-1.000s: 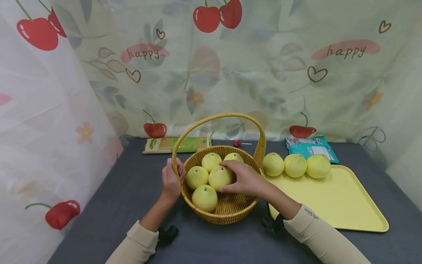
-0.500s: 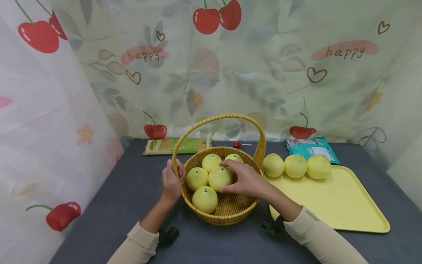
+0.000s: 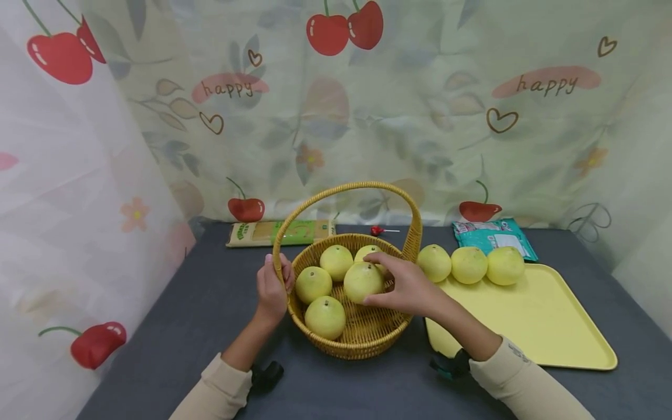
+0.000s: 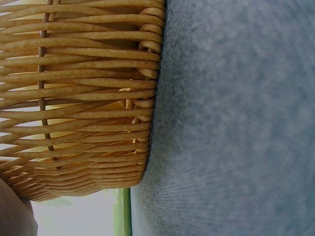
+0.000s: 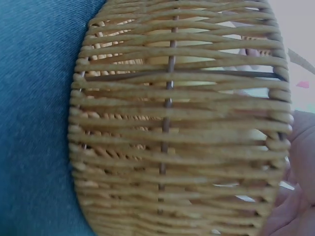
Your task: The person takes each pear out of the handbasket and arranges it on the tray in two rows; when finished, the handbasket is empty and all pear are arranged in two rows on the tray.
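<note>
The dark grey cloth-covered table (image 3: 173, 326) carries everything here, its weave fine and matte in both wrist views. On its right side lies the flat pale-yellow plastic tray (image 3: 546, 326), smooth, with rounded corners, its long axis running from the near right towards the basket; 3 round yellow-green pomelo-like fruits (image 3: 469, 265) sit in a row along its far edge, touching one another. Just left of the tray stands the round woven wicker basket (image 3: 362, 344) with its tall arched handle (image 3: 362, 186) — coarse, ribbed cane, open enough to let light through the wall. Inside it rest 4 more loose fruits (image 3: 325, 317) of the same kind, matte-skinned and faintly dimpled.

The relation that matters: the gripped yellow-green fruit (image 3: 361, 281) lies in the middle of the basket, below the handle's arch, and the tray is off to its right, on the side of the hand that holds it. The right hand (image 3: 412, 287) reaches in over the right rim, fingers curled across the fruit's top and thumb under its near side — a full clasp round it. The left hand (image 3: 272, 289) is at the opposite, left rim, thumb hooked over the cane where the handle meets the wall, fingers wrapped on the outside, clamping the basket in place.
</note>
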Available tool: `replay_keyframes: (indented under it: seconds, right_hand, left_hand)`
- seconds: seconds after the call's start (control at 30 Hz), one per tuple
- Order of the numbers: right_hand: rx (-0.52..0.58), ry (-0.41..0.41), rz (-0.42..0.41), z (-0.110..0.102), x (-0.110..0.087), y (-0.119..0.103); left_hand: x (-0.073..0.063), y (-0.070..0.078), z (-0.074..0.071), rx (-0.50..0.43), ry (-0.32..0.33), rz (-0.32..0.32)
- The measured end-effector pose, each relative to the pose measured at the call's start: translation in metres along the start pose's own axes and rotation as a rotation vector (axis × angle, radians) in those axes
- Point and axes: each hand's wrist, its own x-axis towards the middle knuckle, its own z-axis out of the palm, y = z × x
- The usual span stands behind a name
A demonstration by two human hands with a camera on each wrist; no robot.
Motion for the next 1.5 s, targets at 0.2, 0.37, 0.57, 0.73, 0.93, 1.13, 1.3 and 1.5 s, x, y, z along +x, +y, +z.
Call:
replay_keyframes:
  seconds: [0.2,0.37,0.57,0.73,0.93,1.13,1.3,1.5]
  right_hand:
    - [0.022,0.015,-0.004,-0.007,-0.009,0.004]
    - [0.071,0.019,0.001,-0.014,-0.015,0.004]
    - [0.111,0.039,-0.003,-0.022,-0.021,0.002]
    - [0.138,0.057,0.001,-0.03,-0.027,0.001]
    - [0.147,0.093,0.009,-0.04,-0.036,0.002]
    - [0.171,0.127,0.007,-0.051,-0.047,0.002]
    - [0.133,0.158,-0.008,-0.063,-0.057,0.005]
    - [0.055,0.241,0.042,-0.085,-0.071,0.012]
  left_hand:
    - [0.0,-0.001,-0.001,0.013,-0.004,0.001]
    - [0.0,-0.001,-0.001,0.022,-0.004,0.005]
    - [0.0,0.002,-0.001,0.015,0.002,0.004]
    - [0.0,0.003,-0.002,0.018,0.001,0.004]
    - [0.0,0.003,-0.002,0.01,0.004,-0.01]
    - [0.0,0.002,-0.003,0.012,0.002,-0.007]
    - [0.0,0.001,-0.002,0.015,0.001,-0.012]
    - [-0.001,0.0,-0.001,0.018,-0.003,-0.02]
